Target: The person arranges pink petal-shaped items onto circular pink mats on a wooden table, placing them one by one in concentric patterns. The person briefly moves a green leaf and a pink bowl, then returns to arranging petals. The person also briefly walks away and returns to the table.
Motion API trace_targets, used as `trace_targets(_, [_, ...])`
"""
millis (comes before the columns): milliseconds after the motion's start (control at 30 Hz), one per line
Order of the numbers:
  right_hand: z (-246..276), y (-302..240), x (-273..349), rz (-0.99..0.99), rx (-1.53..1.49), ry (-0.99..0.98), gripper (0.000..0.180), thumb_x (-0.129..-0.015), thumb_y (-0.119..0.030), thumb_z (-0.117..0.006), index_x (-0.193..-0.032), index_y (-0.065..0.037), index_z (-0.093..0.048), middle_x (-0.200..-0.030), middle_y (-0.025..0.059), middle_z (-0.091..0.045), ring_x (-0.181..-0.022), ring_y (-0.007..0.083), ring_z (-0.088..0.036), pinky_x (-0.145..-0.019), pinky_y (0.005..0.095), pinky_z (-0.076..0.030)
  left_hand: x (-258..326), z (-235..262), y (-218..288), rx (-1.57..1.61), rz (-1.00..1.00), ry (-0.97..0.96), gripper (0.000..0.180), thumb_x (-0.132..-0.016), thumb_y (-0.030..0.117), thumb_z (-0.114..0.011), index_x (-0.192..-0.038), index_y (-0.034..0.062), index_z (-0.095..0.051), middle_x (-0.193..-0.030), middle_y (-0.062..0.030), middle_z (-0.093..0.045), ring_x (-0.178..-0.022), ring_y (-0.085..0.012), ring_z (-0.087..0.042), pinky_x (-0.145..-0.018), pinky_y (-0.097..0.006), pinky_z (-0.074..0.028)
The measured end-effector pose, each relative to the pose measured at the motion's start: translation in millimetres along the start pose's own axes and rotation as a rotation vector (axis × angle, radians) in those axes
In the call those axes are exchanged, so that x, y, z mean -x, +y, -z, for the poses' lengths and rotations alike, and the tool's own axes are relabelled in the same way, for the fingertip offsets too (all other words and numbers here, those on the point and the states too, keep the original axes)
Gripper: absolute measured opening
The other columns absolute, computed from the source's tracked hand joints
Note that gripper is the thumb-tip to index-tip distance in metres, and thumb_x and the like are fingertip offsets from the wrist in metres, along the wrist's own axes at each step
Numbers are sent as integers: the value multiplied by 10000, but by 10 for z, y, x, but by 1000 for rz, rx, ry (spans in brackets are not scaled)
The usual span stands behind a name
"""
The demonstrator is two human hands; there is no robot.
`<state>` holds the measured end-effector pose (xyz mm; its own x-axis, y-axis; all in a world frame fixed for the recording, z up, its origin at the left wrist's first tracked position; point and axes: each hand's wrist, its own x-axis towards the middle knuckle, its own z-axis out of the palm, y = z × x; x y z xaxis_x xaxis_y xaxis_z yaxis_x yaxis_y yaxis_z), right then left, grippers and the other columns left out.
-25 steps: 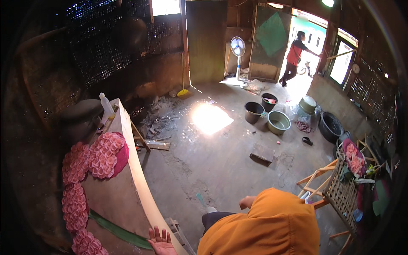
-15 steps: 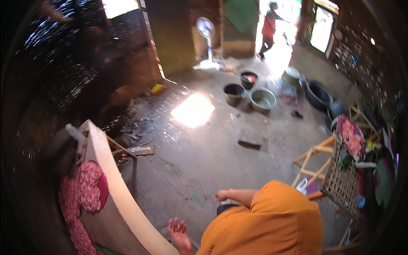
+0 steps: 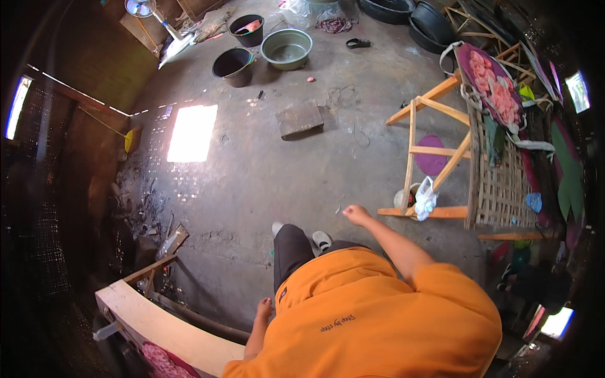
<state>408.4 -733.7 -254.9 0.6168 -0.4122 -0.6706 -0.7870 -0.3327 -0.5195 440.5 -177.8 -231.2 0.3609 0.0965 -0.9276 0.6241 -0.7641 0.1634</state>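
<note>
My right hand (image 3: 357, 215) is stretched out ahead over the floor, its fingers closed. A thin pale sliver (image 3: 338, 210) shows just off its fingertips; whether it is pinched there or lies on the floor beyond I cannot tell. My left hand (image 3: 265, 308) hangs low beside my body with its fingers curled in and nothing visible in them. Nearest to it is the pale wooden bench (image 3: 167, 327), apart from the hand. A bamboo-slat rack (image 3: 498, 195) on wooden legs stands to the right of my right hand, with a white plastic bag (image 3: 426, 199) hanging at its lower bar.
A low wooden block (image 3: 300, 121) lies on the floor ahead. Beyond it are a green basin (image 3: 287, 49), black buckets (image 3: 233, 67) and a black sandal (image 3: 358, 43). A pink floral pile (image 3: 491, 82) tops the rack; a purple disc (image 3: 431, 155) sits beneath. The fan (image 3: 157, 22) stands far left.
The view has swung downward and to the right, and the doorway with another person has left it. My right arm has extended away from my body. My left hand's spread fingers have curled.
</note>
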Motion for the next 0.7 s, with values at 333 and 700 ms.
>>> trace_targets(333, [456, 875, -96, -492, 226, -249, 436, -936, -447, -652, -1087, -49, -750, -1105, 150, -734, -1017, 343, -688, -900, 441, -522, -1830, 1076, 3563, -458, -504, 360, 425, -986, 393, -587, -1144, 19, -712, -1083, -245, -716, -1046, -407, -685, -910, -476, -533])
trace_targets(700, [2606, 613, -1796, -473, -445, 156, 259, -1005, -266, -632, -1093, -26, -675, -896, 53, -671, -768, 154, -634, -682, 331, -557, -1823, 81, 7529, -248, -816, 351, 334, -981, 344, -585, -1104, 60, -709, -1036, -210, -724, -1012, -383, -685, -889, -469, -533])
